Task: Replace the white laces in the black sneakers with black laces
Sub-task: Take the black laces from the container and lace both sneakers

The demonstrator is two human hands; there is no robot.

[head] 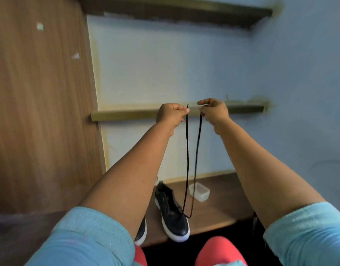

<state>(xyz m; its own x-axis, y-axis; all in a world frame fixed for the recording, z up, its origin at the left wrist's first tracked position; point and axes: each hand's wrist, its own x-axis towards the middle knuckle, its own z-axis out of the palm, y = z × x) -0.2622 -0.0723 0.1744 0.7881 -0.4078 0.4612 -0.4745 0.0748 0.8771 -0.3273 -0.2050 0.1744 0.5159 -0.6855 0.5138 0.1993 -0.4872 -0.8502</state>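
A black lace hangs in two strands from my raised hands down to the toe end of a black sneaker with a white sole, which lies on the wooden table. My left hand pinches one lace end, whose tip sticks up above the fingers. My right hand pinches the other end at about the same height. The lace loops through the sneaker's lowest eyelets. A second black sneaker is mostly hidden behind my left forearm.
A small clear plastic container stands on the table right of the sneaker. A wooden panel rises on the left. Two narrow shelves cross the blue wall behind my hands. My knees in red fabric sit below the table edge.
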